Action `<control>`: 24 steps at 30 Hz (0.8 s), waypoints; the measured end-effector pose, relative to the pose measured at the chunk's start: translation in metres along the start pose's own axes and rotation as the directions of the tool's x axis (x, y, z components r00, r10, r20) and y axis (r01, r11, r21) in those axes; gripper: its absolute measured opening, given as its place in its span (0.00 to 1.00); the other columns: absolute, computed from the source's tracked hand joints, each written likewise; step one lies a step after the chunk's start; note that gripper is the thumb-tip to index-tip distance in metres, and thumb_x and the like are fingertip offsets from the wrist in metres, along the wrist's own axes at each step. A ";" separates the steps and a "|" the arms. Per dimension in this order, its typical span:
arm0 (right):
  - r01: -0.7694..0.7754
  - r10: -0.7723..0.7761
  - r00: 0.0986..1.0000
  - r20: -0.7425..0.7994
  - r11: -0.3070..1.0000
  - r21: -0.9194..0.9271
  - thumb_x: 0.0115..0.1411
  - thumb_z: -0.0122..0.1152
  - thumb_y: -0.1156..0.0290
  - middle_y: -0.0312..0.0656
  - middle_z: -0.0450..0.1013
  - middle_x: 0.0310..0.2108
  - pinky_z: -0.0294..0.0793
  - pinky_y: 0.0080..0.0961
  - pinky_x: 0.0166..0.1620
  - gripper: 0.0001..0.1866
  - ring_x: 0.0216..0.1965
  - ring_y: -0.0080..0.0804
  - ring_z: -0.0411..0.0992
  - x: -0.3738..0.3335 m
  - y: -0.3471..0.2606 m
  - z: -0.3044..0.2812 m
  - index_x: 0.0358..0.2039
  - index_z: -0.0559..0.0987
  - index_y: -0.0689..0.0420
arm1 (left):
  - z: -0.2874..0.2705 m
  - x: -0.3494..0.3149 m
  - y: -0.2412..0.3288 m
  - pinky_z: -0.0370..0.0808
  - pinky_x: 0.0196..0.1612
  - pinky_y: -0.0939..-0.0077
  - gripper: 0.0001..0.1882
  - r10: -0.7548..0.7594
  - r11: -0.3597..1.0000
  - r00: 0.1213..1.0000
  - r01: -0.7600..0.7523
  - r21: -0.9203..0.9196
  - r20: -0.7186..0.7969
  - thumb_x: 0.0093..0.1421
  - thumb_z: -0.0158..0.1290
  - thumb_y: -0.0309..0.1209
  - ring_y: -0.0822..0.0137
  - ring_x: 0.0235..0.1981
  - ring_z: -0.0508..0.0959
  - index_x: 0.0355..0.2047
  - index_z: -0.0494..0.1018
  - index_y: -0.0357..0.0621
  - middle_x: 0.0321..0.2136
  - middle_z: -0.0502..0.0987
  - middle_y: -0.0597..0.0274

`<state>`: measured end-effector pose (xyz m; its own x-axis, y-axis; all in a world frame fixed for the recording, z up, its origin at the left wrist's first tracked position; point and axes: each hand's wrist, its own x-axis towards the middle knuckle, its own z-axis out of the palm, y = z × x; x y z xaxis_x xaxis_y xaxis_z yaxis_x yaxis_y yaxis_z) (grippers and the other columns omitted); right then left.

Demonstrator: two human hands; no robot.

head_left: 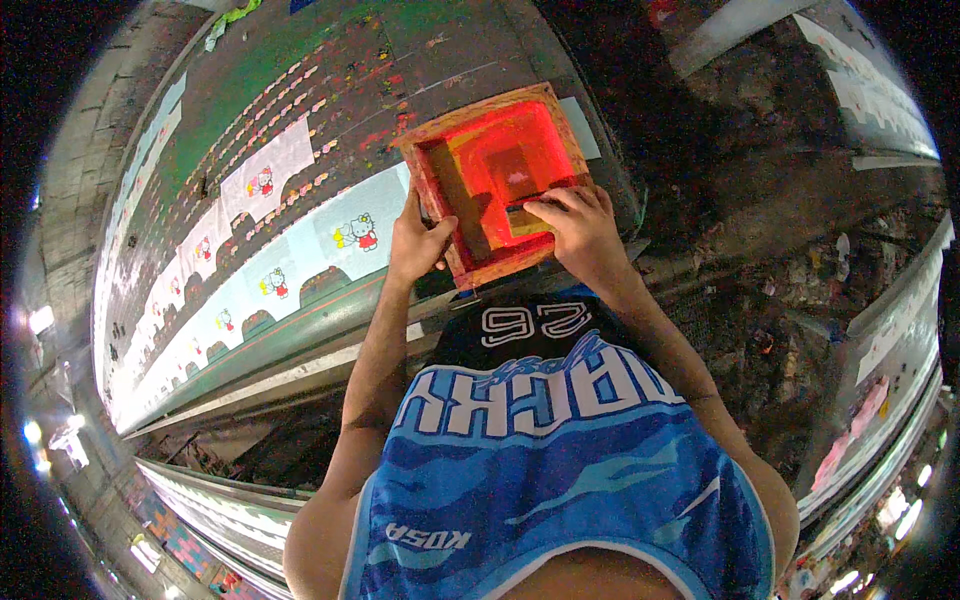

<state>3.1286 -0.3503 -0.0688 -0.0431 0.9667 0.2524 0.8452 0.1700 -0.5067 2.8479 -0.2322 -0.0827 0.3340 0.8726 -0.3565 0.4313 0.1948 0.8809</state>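
A wooden screen-printing frame (473,118) stained with red ink lies tilted on the long table, over the near row of pale cloth pieces. My left hand (420,238) grips its left side, thumb over the rim and fingers along the outer wall. Inside the frame's lower right part, my right hand (582,228) is closed on a small, flat squeegee (528,212), mostly covered by the fingers. Red ink (540,165) coats much of the mesh. To the left lies a pale blue cloth piece (375,205) printed with a cartoon cat.
More printed cloth pieces (270,180) run in rows down the dark green table (300,85), which carries ink marks. A pale rail (270,375) follows its near edge. Another table with pale pieces (880,110) stands at the right, beyond a dark, littered floor (740,240).
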 end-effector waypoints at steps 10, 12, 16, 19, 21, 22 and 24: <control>-0.036 0.056 0.944 0.325 0.997 -0.067 0.67 0.67 0.75 0.39 0.81 0.53 0.70 0.55 0.69 0.20 0.62 0.46 0.76 0.019 -0.004 -0.020 0.58 0.89 0.46 | -0.006 0.010 -0.034 0.87 0.41 0.55 0.55 0.114 0.943 0.993 -0.098 0.319 -0.033 0.63 0.65 0.37 0.53 0.34 0.91 0.84 0.48 0.36 0.38 0.89 0.41; -0.080 0.062 0.947 0.314 0.996 0.045 0.69 0.67 0.74 0.41 0.81 0.53 0.73 0.51 0.68 0.18 0.62 0.48 0.76 0.042 0.009 -0.010 0.58 0.88 0.48 | -0.007 0.015 -0.041 0.86 0.42 0.54 0.56 0.162 0.937 0.986 -0.142 0.318 -0.035 0.63 0.65 0.39 0.51 0.35 0.91 0.84 0.48 0.35 0.38 0.89 0.40; -0.132 0.081 0.961 0.264 0.975 0.180 0.70 0.67 0.75 0.44 0.82 0.54 0.78 0.44 0.64 0.19 0.61 0.49 0.77 0.112 0.034 0.022 0.59 0.87 0.50 | -0.005 0.013 -0.045 0.85 0.39 0.55 0.57 0.151 0.965 0.987 -0.137 0.224 -0.045 0.63 0.64 0.39 0.50 0.33 0.91 0.85 0.47 0.37 0.35 0.89 0.40; -0.029 0.031 0.980 0.197 0.999 -0.014 0.69 0.68 0.75 0.44 0.82 0.53 0.77 0.46 0.65 0.20 0.61 0.49 0.77 0.126 0.043 0.031 0.60 0.87 0.50 | -0.002 0.013 -0.026 0.85 0.39 0.55 0.57 0.075 0.970 0.997 -0.067 0.235 -0.026 0.63 0.65 0.39 0.50 0.31 0.90 0.86 0.47 0.40 0.32 0.88 0.41; -0.074 0.064 0.959 0.275 0.997 0.026 0.66 0.67 0.78 0.43 0.81 0.54 0.76 0.47 0.67 0.23 0.62 0.51 0.75 0.111 0.027 0.021 0.61 0.87 0.48 | -0.004 0.007 -0.024 0.85 0.39 0.55 0.57 0.063 0.966 0.997 -0.052 0.252 -0.035 0.62 0.65 0.39 0.50 0.30 0.90 0.86 0.47 0.42 0.31 0.88 0.42; -0.062 0.061 0.958 0.280 0.998 -0.005 0.66 0.66 0.79 0.42 0.81 0.55 0.75 0.47 0.68 0.24 0.62 0.51 0.75 0.095 0.021 0.015 0.61 0.87 0.47 | -0.005 0.005 -0.024 0.85 0.39 0.55 0.57 0.077 0.965 0.996 -0.066 0.252 -0.033 0.62 0.65 0.39 0.49 0.30 0.90 0.86 0.46 0.43 0.31 0.88 0.42; -0.012 0.029 0.965 0.262 0.998 -0.067 0.65 0.65 0.81 0.41 0.80 0.55 0.73 0.49 0.70 0.26 0.62 0.50 0.74 0.060 0.008 0.000 0.62 0.87 0.46 | -0.004 0.002 -0.018 0.85 0.39 0.54 0.57 0.078 0.959 0.996 -0.063 0.276 -0.046 0.63 0.65 0.39 0.48 0.31 0.90 0.86 0.46 0.43 0.31 0.88 0.41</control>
<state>3.1331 -0.2910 -0.0575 -0.1564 0.9876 0.0122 0.8795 0.1449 -0.4532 2.8370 -0.2320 -0.0983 0.3280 0.9047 -0.2718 0.6239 0.0085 0.7814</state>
